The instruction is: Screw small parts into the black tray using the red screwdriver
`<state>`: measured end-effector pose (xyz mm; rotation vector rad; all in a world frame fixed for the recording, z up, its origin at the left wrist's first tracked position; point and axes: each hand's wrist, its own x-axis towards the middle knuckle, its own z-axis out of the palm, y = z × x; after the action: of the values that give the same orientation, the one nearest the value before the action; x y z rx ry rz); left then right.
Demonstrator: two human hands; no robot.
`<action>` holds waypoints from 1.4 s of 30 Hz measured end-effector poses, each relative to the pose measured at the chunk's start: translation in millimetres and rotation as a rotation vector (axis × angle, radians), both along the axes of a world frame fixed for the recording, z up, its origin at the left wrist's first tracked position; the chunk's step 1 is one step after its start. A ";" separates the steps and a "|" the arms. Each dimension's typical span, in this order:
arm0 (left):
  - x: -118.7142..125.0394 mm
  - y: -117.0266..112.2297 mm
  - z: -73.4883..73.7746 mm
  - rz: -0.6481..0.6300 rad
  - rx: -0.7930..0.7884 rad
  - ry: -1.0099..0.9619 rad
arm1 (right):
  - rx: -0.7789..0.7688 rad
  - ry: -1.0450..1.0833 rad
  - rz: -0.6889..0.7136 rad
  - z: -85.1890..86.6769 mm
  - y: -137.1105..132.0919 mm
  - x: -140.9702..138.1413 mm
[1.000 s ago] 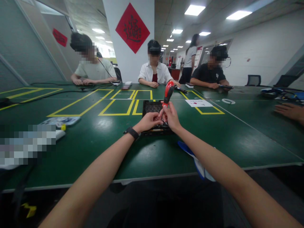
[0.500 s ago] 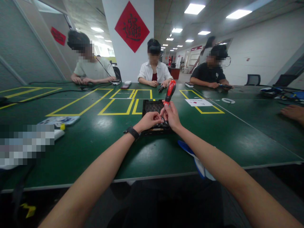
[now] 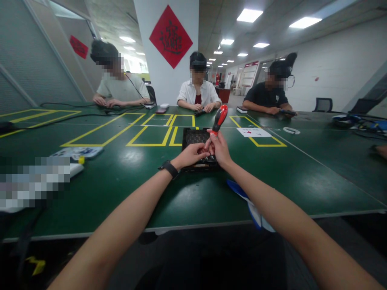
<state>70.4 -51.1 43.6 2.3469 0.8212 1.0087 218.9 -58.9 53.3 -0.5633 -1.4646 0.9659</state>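
Both of my hands meet over a black tray lying on the green table. My right hand is closed round the lower end of a screwdriver with a red and black handle, which tilts up and to the right. My left hand, with a black wristband, is pinched against the screwdriver's tip; what its fingers hold is too small to make out. Small dark parts lie in the tray under my hands.
Three people sit along the far side of the table, hands on it. Yellow tape rectangles mark the tabletop. A white sheet and a tape ring lie to the right, a flat pack to the left, a blue-white object under my right forearm.
The screwdriver handle has tilted further to the right. The person standing at the back has gone from view, and the hand at the table's right edge has drawn back.
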 end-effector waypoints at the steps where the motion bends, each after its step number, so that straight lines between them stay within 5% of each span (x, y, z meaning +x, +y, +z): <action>1: 0.1 0.5 -1.3 0.028 -0.001 -0.008 | 0.005 0.000 -0.011 -0.1 0.1 0.0; 15: -2.2 -0.9 0.6 -0.085 -0.110 -0.025 | -0.027 0.032 -0.062 -0.9 3.1 1.3; 23: -1.2 1.6 -3.8 0.061 -0.056 -0.023 | -0.004 0.042 -0.050 -1.3 2.7 0.3; 34: -1.1 -0.4 -0.3 -0.075 -0.070 0.013 | -0.050 0.042 -0.002 -2.0 4.5 1.2; 42: -0.4 2.1 -4.6 0.083 -0.083 -0.006 | -0.037 0.004 -0.026 -0.7 1.5 0.6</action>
<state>70.0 -49.0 39.0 2.2557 0.9464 0.9952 219.5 -57.4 52.6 -0.6056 -1.4350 0.9742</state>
